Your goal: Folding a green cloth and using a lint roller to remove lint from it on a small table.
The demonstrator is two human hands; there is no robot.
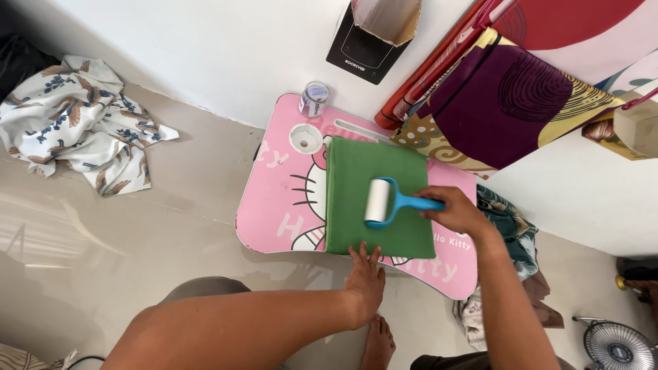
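Observation:
A folded green cloth (356, 171) lies flat on a small pink lap table (271, 205) with a cartoon cat print. My right hand (458, 212) grips the blue handle of a lint roller (378, 201), whose white roll rests on the cloth's right half. My left hand (364, 277) presses with spread fingers on the near edge of the cloth and table.
A small lidded jar (314, 99) and a white round cup holder (306, 138) sit at the table's far left. A patterned white cloth (79, 120) lies on the floor at left. Colourful fabric (504, 103) leans against the wall at right; a fan (618, 346) stands at bottom right.

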